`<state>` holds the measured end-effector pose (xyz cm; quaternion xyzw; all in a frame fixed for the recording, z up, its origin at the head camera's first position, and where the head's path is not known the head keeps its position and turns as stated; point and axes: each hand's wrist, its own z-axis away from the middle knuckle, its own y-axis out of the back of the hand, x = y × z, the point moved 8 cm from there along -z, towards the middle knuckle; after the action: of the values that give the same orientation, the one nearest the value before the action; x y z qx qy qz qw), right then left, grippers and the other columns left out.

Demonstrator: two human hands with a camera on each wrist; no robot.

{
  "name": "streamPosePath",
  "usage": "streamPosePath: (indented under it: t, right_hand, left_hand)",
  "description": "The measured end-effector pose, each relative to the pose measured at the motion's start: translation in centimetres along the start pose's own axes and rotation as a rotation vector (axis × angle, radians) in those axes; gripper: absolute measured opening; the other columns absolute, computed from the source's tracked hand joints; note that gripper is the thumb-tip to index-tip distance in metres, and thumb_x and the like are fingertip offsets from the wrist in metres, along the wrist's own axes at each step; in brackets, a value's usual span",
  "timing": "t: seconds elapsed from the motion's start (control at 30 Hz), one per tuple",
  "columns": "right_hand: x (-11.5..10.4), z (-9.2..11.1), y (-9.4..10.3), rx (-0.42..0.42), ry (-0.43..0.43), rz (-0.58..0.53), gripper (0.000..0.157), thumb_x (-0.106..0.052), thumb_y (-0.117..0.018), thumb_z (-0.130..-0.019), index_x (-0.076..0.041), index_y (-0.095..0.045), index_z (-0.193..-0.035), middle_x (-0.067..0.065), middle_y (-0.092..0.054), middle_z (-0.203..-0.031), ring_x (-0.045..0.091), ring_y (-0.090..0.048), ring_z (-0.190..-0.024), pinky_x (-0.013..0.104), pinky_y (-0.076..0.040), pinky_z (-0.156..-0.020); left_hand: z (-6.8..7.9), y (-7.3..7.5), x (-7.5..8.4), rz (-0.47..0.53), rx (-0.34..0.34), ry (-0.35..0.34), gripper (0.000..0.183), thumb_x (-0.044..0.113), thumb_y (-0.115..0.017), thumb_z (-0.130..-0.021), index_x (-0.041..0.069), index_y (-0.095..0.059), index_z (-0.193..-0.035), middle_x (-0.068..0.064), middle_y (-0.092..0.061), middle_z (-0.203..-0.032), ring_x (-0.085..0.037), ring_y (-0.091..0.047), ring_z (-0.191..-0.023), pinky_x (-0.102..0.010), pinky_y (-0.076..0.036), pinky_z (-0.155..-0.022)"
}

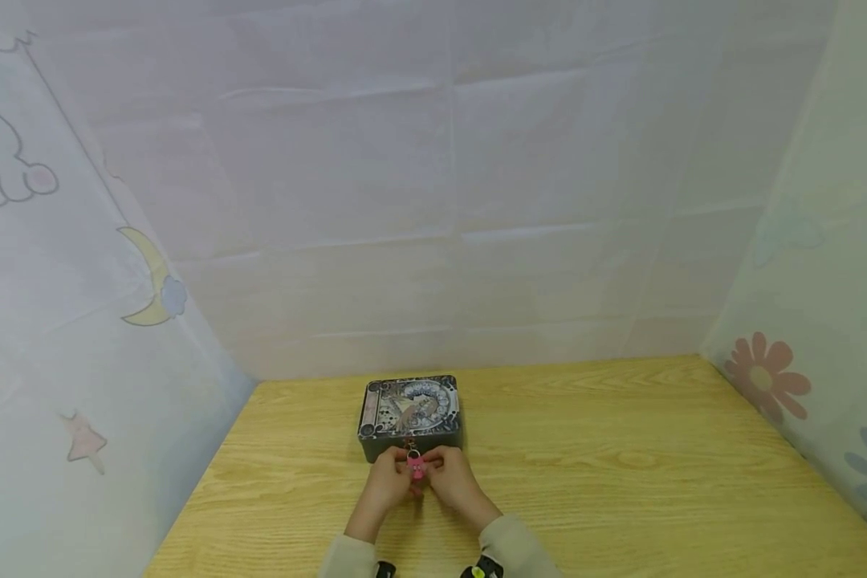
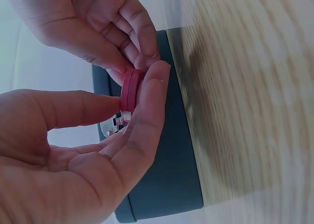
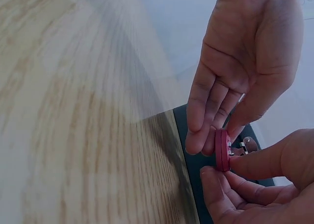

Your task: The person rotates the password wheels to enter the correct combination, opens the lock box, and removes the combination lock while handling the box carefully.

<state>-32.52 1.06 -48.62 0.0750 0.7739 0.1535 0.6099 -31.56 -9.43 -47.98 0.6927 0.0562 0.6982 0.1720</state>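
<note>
A pink padlock (image 1: 416, 469) with small dials on its face hangs at the front of a dark tin box (image 1: 422, 444). The box's lid is shut and carries an ornate printed picture. My left hand (image 1: 388, 482) pinches the padlock from the left, thumb on its face and fingers behind. From the other side my right hand (image 1: 455, 482) pinches it between thumb and fingers. In the right wrist view the padlock (image 3: 222, 150) shows edge-on beside the metal clasp (image 3: 249, 144). The dial figures are too small to read.
The box stands on a wood-grain table (image 1: 585, 466), near its back edge. Behind it hangs a pale cloth backdrop (image 1: 441, 201), with printed cloth sides to the left and right. A dark strap with a yellow-green spot (image 1: 480, 571) sits at the right sleeve.
</note>
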Motion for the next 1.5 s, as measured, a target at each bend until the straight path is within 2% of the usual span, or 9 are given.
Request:
streamPosePath:
  t: [0.13, 0.33, 0.47, 0.57, 0.8, 1.1, 1.27, 1.5]
  right_hand:
    - [0.5, 0.0, -0.2, -0.018, -0.050, -0.066, 0.011, 0.007, -0.054, -0.079, 0.013, -0.058, -0.087, 0.015, -0.060, -0.071, 0.012, -0.053, -0.058, 0.021, -0.046, -0.048]
    - [1.3, 0.0, -0.8, -0.069, -0.206, -0.241, 0.019, 0.003, -0.050, -0.083, 0.017, -0.054, -0.096, 0.018, -0.061, -0.080, 0.019, -0.059, -0.066, 0.031, -0.052, -0.056]
    - [1.6, 0.2, -1.3, -0.112, -0.298, -0.343, 0.024, -0.001, -0.049, -0.086, 0.017, -0.052, -0.100, 0.019, -0.061, -0.086, 0.023, -0.061, -0.072, 0.035, -0.053, -0.063]
    - [1.9, 0.3, -1.6, -0.142, -0.335, -0.394, 0.025, -0.003, -0.049, -0.087, 0.017, -0.052, -0.101, 0.019, -0.062, -0.087, 0.023, -0.061, -0.074, 0.035, -0.053, -0.065]
    - [2.1, 0.3, -1.7, -0.156, -0.352, -0.408, 0.025, -0.006, -0.049, -0.087, 0.014, -0.054, -0.101, 0.013, -0.063, -0.082, 0.015, -0.059, -0.070, 0.029, -0.052, -0.064]
    - [1.9, 0.4, -2.1, -0.175, -0.377, -0.466, 0.022, -0.007, -0.051, -0.086, 0.011, -0.056, -0.097, 0.011, -0.063, -0.081, 0.014, -0.060, -0.069, 0.030, -0.053, -0.066]
    - [1.9, 0.6, -2.3, -0.193, -0.368, -0.500, 0.024, -0.008, -0.053, -0.085, 0.011, -0.056, -0.099, 0.009, -0.063, -0.081, 0.013, -0.060, -0.067, 0.030, -0.053, -0.064]
    - [1.9, 0.5, -2.5, -0.205, -0.366, -0.517, 0.027, -0.009, -0.053, -0.086, 0.012, -0.054, -0.103, 0.008, -0.061, -0.085, 0.012, -0.058, -0.070, 0.030, -0.052, -0.067]
  left_hand:
    - [0.0, 0.0, -0.2, 0.006, 0.000, 0.021, 0.028, -0.011, -0.040, -0.082, -0.020, -0.037, -0.108, -0.022, -0.057, -0.072, -0.032, -0.061, -0.056, -0.038, -0.052, -0.052]
    - [-0.1, 0.0, -0.4, 0.039, -0.010, 0.062, 0.031, -0.015, -0.038, -0.079, -0.020, -0.036, -0.109, -0.022, -0.057, -0.075, -0.025, -0.059, -0.057, -0.036, -0.053, -0.055]
    - [0.1, 0.1, -0.3, 0.037, 0.003, 0.066, 0.032, -0.015, -0.038, -0.077, -0.020, -0.036, -0.108, -0.023, -0.056, -0.075, -0.026, -0.059, -0.057, -0.037, -0.053, -0.055]
    - [0.2, 0.2, -0.3, 0.024, 0.007, 0.066, 0.031, -0.014, -0.038, -0.077, -0.021, -0.035, -0.108, -0.024, -0.057, -0.076, -0.026, -0.060, -0.057, -0.037, -0.053, -0.055]
    - [0.1, 0.3, -0.5, 0.043, 0.006, 0.074, 0.031, -0.011, -0.040, -0.080, -0.016, -0.037, -0.111, -0.022, -0.058, -0.072, -0.027, -0.060, -0.055, -0.037, -0.053, -0.052]
    - [0.4, 0.3, -0.3, 0.089, -0.016, 0.071, 0.033, -0.012, -0.039, -0.081, -0.015, -0.035, -0.114, -0.020, -0.057, -0.067, -0.028, -0.060, -0.053, -0.042, -0.053, -0.053]
    - [0.6, 0.3, -0.2, 0.075, -0.019, 0.078, 0.030, -0.007, -0.037, -0.085, -0.016, -0.036, -0.114, -0.019, -0.058, -0.070, -0.025, -0.060, -0.054, -0.040, -0.053, -0.054]
    - [0.5, 0.3, -0.3, 0.104, -0.020, 0.101, 0.031, -0.008, -0.038, -0.083, -0.015, -0.038, -0.113, -0.016, -0.055, -0.069, -0.021, -0.059, -0.050, -0.042, -0.053, -0.054]
